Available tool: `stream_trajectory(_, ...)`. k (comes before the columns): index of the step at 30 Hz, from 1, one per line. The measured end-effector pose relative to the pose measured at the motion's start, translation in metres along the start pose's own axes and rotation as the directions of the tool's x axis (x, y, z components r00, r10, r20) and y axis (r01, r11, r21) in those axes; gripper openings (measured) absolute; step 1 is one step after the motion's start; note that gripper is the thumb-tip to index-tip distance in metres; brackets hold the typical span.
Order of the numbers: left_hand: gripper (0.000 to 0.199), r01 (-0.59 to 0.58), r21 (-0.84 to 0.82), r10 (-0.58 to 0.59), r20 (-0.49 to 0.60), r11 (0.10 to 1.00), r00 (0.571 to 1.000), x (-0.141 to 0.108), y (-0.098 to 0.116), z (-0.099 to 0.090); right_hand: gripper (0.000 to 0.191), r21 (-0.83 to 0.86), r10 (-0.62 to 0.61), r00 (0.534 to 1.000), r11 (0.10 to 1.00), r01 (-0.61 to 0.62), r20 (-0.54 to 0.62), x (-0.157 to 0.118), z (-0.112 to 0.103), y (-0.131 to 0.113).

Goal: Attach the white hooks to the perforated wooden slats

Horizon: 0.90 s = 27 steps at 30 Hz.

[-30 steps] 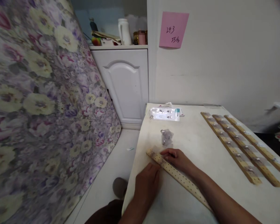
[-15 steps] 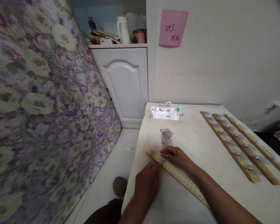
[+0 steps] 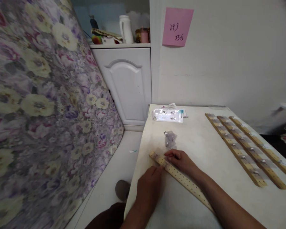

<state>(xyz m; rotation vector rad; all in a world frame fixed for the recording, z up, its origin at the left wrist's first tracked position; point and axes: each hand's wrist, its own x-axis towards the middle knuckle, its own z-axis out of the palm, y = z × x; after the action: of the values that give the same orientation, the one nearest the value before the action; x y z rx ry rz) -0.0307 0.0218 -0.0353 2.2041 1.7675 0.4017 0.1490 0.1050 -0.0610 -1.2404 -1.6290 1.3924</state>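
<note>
A pale wooden strip with rows of small holes point(image 3: 188, 183) lies slantwise on the table in front of me. Clear plastic pieces with metal fittings sit near its far end. My left hand point(image 3: 148, 184) is closed at the strip's near edge, its fingertips against the wood. On the other side, my right hand point(image 3: 180, 160) has its thumb and fingers pinched together beside the strip; what is between them, if anything, is too small to make out. Just beyond that hand lies a small pile of clear plastic pieces with metal clips point(image 3: 170, 139).
Three wooden strips, such as the nearest one point(image 3: 235, 149), lie at the right with clear pieces along them. A clear package of metal parts point(image 3: 168, 115) rests at the table's back left. A floral curtain point(image 3: 45, 121) hangs left; a white cabinet point(image 3: 126, 86) stands behind.
My left hand has shifted very slightly along the strip's near edge. The right hand keeps its pinch in nearly the same place, and the strip has not visibly moved.
</note>
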Motion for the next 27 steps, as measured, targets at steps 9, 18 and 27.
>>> stream_trajectory(9,0.04,0.03,-0.026,-0.03,-0.001,0.999,1.0,0.0005,-0.0016,0.0039,0.021,-0.004,0.022,1.0,1.0,-0.022,0.0,-0.0011,-0.0007,-0.0028)
stream_trajectory(18,0.04,-0.001,0.041,0.0,0.013,0.999,1.0,0.0001,-0.0006,0.0037,0.021,0.016,0.029,0.999,0.999,-0.029,-0.02,-0.0033,0.0015,-0.0054)
stream_trajectory(27,0.039,0.002,0.064,-0.004,0.033,0.998,0.999,0.0007,0.0007,0.0028,0.02,0.004,0.029,1.0,1.0,-0.029,-0.007,-0.0022,-0.001,-0.0035)
